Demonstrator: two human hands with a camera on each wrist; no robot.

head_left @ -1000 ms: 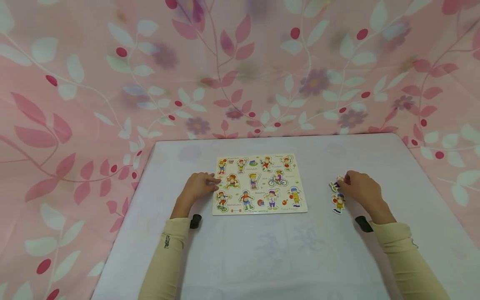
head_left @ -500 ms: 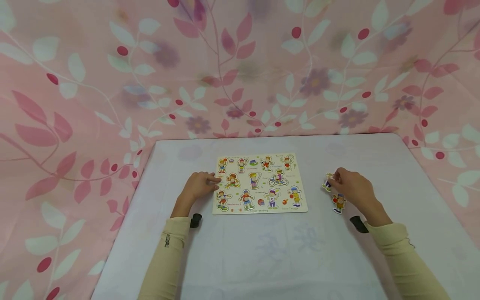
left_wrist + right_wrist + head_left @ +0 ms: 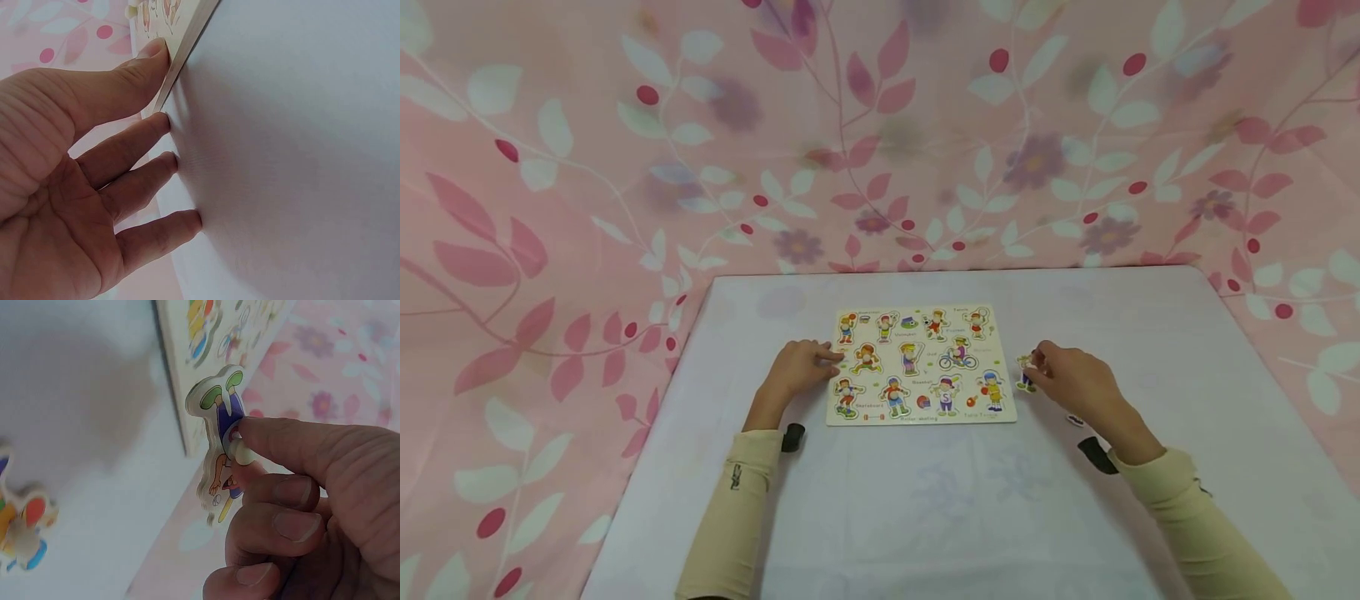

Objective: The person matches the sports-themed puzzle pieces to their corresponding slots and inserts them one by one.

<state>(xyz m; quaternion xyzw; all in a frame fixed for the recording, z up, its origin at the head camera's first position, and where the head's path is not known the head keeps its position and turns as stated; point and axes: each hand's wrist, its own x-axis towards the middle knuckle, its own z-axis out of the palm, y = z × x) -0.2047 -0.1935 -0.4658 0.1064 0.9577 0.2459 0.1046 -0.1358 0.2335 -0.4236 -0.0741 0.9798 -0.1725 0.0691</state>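
Observation:
The wooden puzzle board (image 3: 872, 387), printed with children playing sports, lies flat on the table. At its left edge my left hand (image 3: 801, 367) has its thumb on the rim. The left wrist view shows the other visible fingers (image 3: 147, 240) stretched out, tips against the white cloth. Just right of the board, my right hand (image 3: 1078, 387) pinches a puzzle piece (image 3: 219, 425) by its small pale knob (image 3: 240, 452). This piece, a figure in purple trousers and green shoes, is held off the table. A second puzzle piece (image 3: 25, 531) lies on the cloth, mostly hidden under my right wrist in the head view.
A white cloth (image 3: 895, 508) covers the table. Behind it hangs a pink floral curtain (image 3: 880, 150). Dark wrist devices sit by the left sleeve (image 3: 730, 508) and the right sleeve (image 3: 1195, 517).
My right hand has lifted the puzzle piece and carried it left toward the board. The other loose piece stays put, now mostly covered by the wrist. My left hand keeps its place.

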